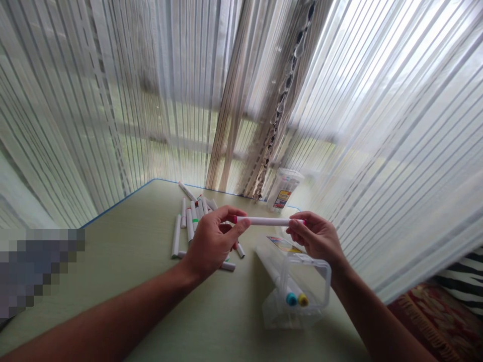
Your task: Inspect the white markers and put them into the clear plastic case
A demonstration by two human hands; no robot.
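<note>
A white marker (268, 221) with pink ends is held level between both hands above the table. My left hand (215, 239) pinches its left end with thumb and fingers. At the other end, my right hand (316, 235) grips the pink tip, partly covering it. Below my right hand, a clear plastic case (273, 317) lies on its side with its open end facing me. Inside it rest a marker with a teal end (291, 299) and another with a yellow end (303, 300). Several white markers (189, 223) lie loosely piled behind and beside my left hand, which hides some of them.
A clear container (284, 190) with a colourful label stands at the table's back edge. Sheer striped curtains (181, 90) hang right behind the pale green table (128, 271). Patterned fabric (422, 317) shows at the lower right.
</note>
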